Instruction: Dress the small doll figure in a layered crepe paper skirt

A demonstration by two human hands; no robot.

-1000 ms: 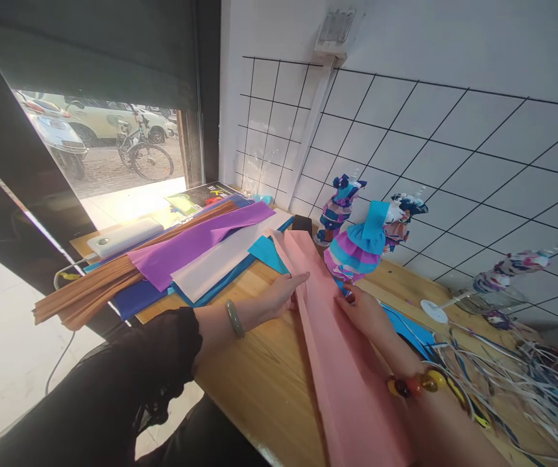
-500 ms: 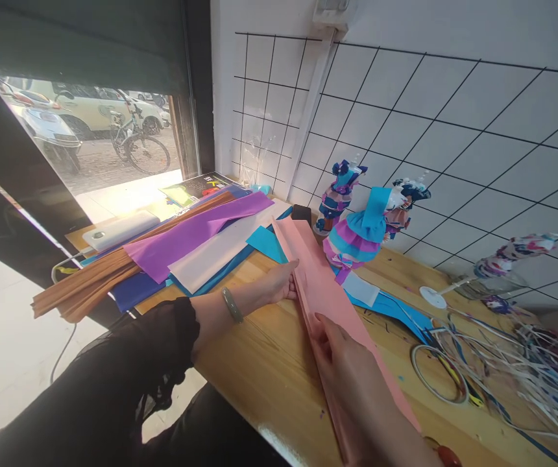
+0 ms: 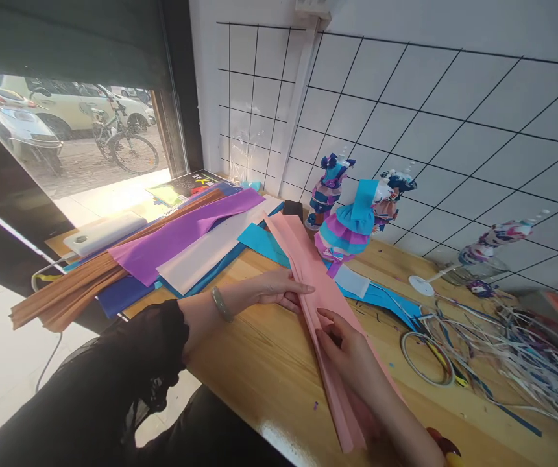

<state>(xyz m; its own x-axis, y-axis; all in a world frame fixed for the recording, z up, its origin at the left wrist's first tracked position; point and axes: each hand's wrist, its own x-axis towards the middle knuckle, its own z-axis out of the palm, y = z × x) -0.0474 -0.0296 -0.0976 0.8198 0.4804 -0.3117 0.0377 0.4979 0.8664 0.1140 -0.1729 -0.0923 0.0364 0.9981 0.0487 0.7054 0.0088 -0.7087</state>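
Observation:
A long sheet of pink crepe paper (image 3: 325, 295) lies slantwise on the wooden table, its left edge folded over in a narrow strip. My left hand (image 3: 283, 288) pinches that folded edge, thumb on top and fingers curled beneath. Lower down the same strip, my right hand (image 3: 347, 340) grips the fold with thumb and index finger, its other fingers curled and partly hidden. Blue paper (image 3: 264, 243) pokes out from under the pink sheet's far end.
Purple (image 3: 181, 237), white and brown papers (image 3: 84, 279) are piled at left beside a white device (image 3: 106, 235). Small mannequins in paper dresses (image 3: 344, 230) stand behind the pink sheet. Tangled cords (image 3: 517, 357) and a wire ring (image 3: 427, 360) cover the right side.
My left hand has slid down along the folded edge, closer to my right hand. More of the strip's near end is folded over. The camera view has shifted slightly to the right.

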